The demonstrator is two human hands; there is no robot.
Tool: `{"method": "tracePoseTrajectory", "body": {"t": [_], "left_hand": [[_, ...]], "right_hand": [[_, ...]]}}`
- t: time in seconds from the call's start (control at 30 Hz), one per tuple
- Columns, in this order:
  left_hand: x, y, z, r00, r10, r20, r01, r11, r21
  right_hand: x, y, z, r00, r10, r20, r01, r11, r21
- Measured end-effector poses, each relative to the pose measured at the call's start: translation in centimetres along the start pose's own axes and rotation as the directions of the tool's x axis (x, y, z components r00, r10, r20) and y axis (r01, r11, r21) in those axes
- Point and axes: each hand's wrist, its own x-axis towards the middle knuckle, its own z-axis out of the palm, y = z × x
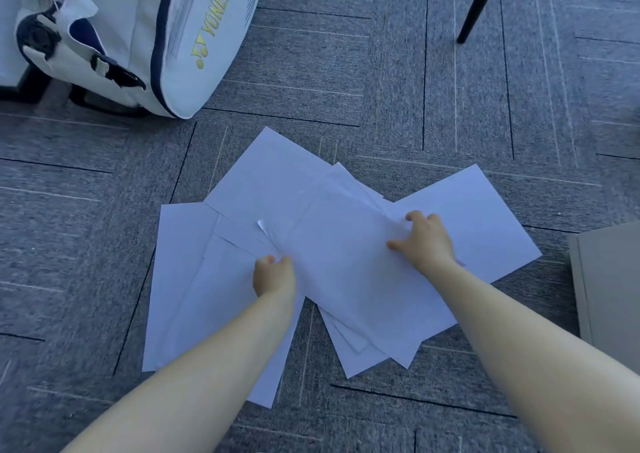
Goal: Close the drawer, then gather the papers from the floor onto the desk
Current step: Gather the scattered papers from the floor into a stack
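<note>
A white sports bag [114, 36] was seen at ten o'clock of the view, lying on the grey carpet [398, 71]; the word YONEX was printed on its side, and whatever it held could not be made out, since no opening was turned to the camera. A black chair leg [476, 5] stood at one o'clock, and the corner of a beige panel [609, 286] (perhaps furniture, though that could not be told) came in at three o'clock.

The papers [339, 272] were spread on the carpet at the centre of the view, overlapping in a loose fan. The sheet farthest left was laid with its long axis running roughly from six to twelve o'clock, leaning slightly toward one o'clock; the sheets in the middle were pointed from eleven toward five o'clock; the rightmost sheet was set with its long axis from about eight toward two o'clock. All were blank and lay nearly flat, with one small corner curled up near the middle.

The left hand [274, 276] was closed in a pinch on the edge of the middle sheets at seven o'clock of the pile. The right hand [424, 239] was pressed on top at three o'clock, fingers bent and gathered on the paper.
</note>
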Motion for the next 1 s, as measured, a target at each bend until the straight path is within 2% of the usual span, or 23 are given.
{"method": "tracePoseTrajectory", "body": {"t": [0.1, 0.2, 0.3, 0.4, 0.53, 0.6, 0.67, 0.8, 0.9, 1.0], "left_hand": [[-0.1, 0.1, 0.0, 0.997, -0.004, 0.082, 0.013, 0.995, -0.104], [0.5, 0.4, -0.6, 1.000, 0.017, 0.007, -0.017, 0.997, -0.074], [1.9, 0.9, -2.6, 0.986, -0.002, -0.164, -0.003, 1.000, -0.030], [2.7, 1.5, -4.6, 0.983, -0.022, -0.181, 0.022, 1.000, 0.000], [3.7, 2.3, -6.0, 0.995, 0.015, -0.100, -0.019, 0.999, -0.038], [4.4, 2.8, -6.4, 1.000, -0.005, -0.023, 0.001, 0.988, -0.157], [4.0, 3.7, -6.7, 0.994, -0.088, 0.063, 0.103, 0.956, -0.276], [4.3, 4.3, -6.6, 0.976, -0.120, 0.180, 0.174, 0.930, -0.323], [4.8, 4.2, -6.1, 0.983, -0.019, 0.184, 0.058, 0.975, -0.214], [4.9, 4.3, -6.6, 0.983, 0.123, 0.138, -0.104, 0.986, -0.132]], "right_hand": [[0.2, -1.7, 1.3, 0.996, 0.078, 0.036, -0.078, 0.997, -0.004], [0.0, -2.1, 1.3, 0.995, 0.072, 0.068, -0.065, 0.993, -0.096], [0.0, -2.2, 0.8, 0.997, -0.072, -0.015, 0.071, 0.997, -0.020], [1.3, -4.2, 0.0, 0.965, -0.243, -0.096, 0.250, 0.965, 0.081], [4.0, -9.6, 1.1, 0.936, -0.351, 0.025, 0.352, 0.936, -0.028], [4.1, -12.0, 2.2, 0.951, -0.305, 0.044, 0.308, 0.945, -0.110], [4.0, -13.2, 2.7, 0.973, -0.231, 0.009, 0.228, 0.954, -0.196], [4.5, -12.6, 2.4, 0.993, -0.114, 0.036, 0.119, 0.949, -0.293], [4.0, -12.5, 2.2, 0.981, -0.166, 0.100, 0.187, 0.948, -0.256], [1.7, -13.1, 2.0, 0.960, -0.218, 0.176, 0.220, 0.975, 0.010]]}}
